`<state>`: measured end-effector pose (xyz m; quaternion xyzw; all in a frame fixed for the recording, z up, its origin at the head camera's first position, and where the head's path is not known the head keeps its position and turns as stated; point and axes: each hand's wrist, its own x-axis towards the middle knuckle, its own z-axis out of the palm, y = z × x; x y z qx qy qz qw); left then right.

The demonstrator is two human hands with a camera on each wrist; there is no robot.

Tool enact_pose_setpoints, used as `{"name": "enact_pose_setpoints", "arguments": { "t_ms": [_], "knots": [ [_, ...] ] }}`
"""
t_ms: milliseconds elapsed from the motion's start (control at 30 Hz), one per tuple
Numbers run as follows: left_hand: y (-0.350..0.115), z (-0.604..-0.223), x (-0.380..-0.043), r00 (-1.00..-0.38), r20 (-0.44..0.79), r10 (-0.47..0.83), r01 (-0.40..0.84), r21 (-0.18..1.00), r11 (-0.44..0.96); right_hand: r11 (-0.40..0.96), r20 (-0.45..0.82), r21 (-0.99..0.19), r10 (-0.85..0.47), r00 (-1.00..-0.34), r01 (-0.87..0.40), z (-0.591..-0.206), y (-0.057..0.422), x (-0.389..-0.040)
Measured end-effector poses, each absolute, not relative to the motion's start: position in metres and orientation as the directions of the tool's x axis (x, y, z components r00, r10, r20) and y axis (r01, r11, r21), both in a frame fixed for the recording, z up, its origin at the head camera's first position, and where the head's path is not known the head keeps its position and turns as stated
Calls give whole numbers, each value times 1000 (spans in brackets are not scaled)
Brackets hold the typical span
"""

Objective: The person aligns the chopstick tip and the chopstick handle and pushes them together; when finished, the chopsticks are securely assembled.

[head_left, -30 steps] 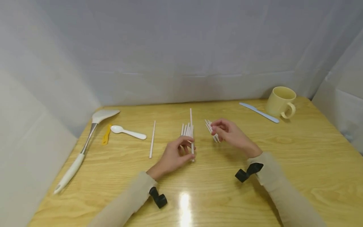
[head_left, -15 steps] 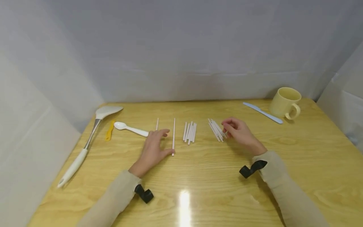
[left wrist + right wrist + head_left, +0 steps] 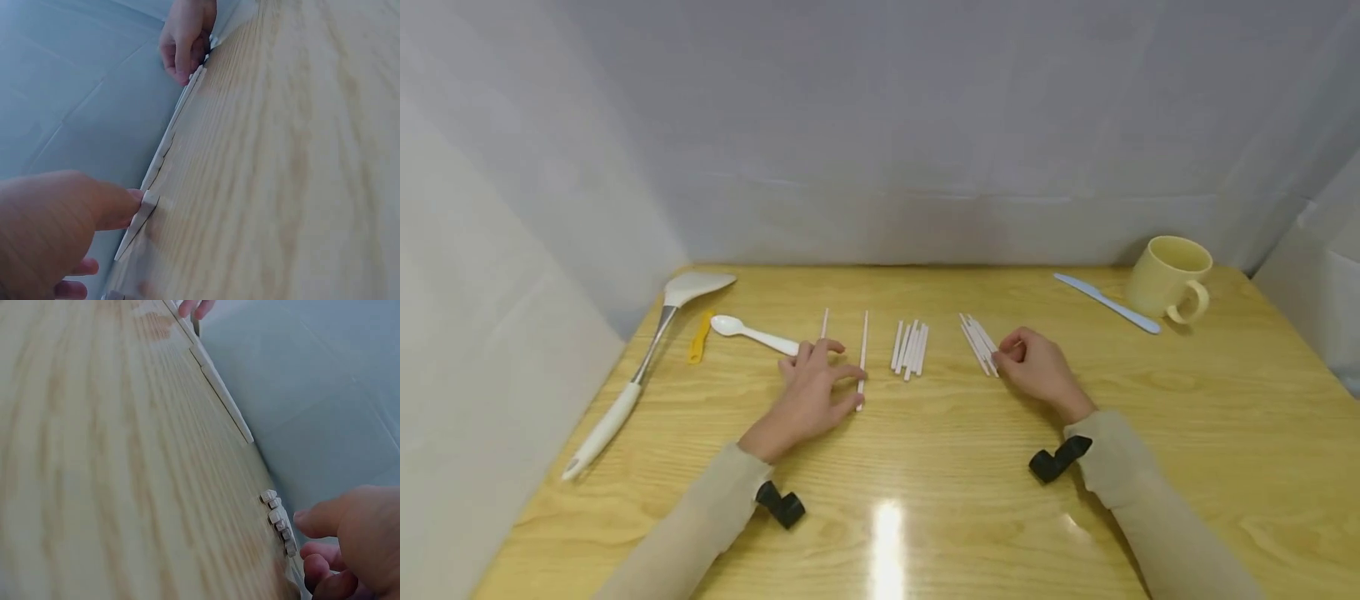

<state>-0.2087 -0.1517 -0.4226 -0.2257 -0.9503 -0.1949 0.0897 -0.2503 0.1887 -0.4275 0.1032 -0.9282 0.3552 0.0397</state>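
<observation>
My left hand [image 3: 811, 392] lies low over the table with its fingers spread. Its thumb and index fingertips touch a long thin white stick [image 3: 863, 333]. Its other fingers reach over a second long white stick [image 3: 825, 321], hiding the lower part. In the left wrist view the thumb meets the end of the long stick [image 3: 139, 222]. Several short white sticks [image 3: 910, 348] lie in a middle group. My right hand [image 3: 1039, 367], fingers loosely curled, has its fingertips at the edge of a slanted group of short sticks [image 3: 976, 343]. In the right wrist view, their square ends [image 3: 276, 519] sit beside the thumb.
On the left are a white-handled turner [image 3: 651, 358], a small yellow tool [image 3: 700, 337] and a white spoon [image 3: 756, 335], its handle reaching my left hand. A light blue knife [image 3: 1105, 302] and a yellow mug [image 3: 1168, 275] stand at the back right. Cloth hangs behind.
My left hand has moved the long stick left, from over the middle group to beside the other long stick. My right hand has shifted slightly relative to the slanted sticks.
</observation>
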Motion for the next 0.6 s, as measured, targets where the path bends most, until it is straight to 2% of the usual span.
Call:
{"name": "enact_pose_setpoints", "arguments": {
  "t_ms": [200, 467, 600],
  "knots": [
    [-169, -421, -206, -893, 265, 363, 436, 313, 844, 756, 169, -623, -120, -978, -200, -426, 185, -250],
    [-187, -415, -201, -914, 209, 349, 400, 313, 861, 748, 200, -643, -41, -979, -163, -430, 185, -247],
    [-192, -411, -202, -917, 185, 354, 396, 312, 863, 747, 217, -641, -41, -975, -174, -429, 185, -247]
  ]
}}
